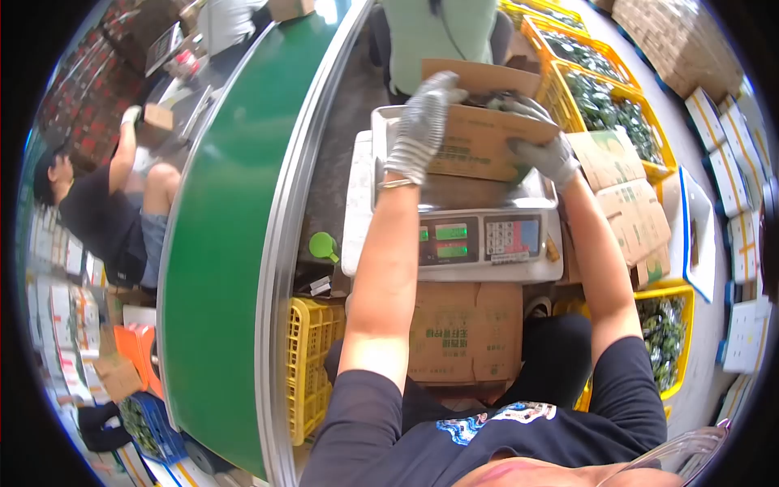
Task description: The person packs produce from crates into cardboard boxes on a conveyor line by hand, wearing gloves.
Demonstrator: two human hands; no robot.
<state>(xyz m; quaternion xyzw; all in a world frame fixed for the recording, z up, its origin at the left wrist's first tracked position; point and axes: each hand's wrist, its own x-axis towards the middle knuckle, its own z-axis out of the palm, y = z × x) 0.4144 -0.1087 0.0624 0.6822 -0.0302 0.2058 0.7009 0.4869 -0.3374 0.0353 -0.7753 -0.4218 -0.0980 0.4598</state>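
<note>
An open cardboard box (487,142) is held over the metal pan of a white digital scale (519,264). My left hand (422,130), in a grey striped glove, grips the box's left side, fingers over the top edge. At the box's right side my right hand (545,150), also gloved, is closed on the cardboard near the corner. Dark contents show partly inside the box. The scale's green displays face me. Below the scale stands another cardboard box (465,333) with green print.
A green conveyor belt (235,243) runs along the left. Yellow crates (661,122) of green produce line the right, near flattened cardboard (629,211). A yellow basket (311,357) stands by the belt. One person (105,203) sits beyond it; another (438,40) is ahead.
</note>
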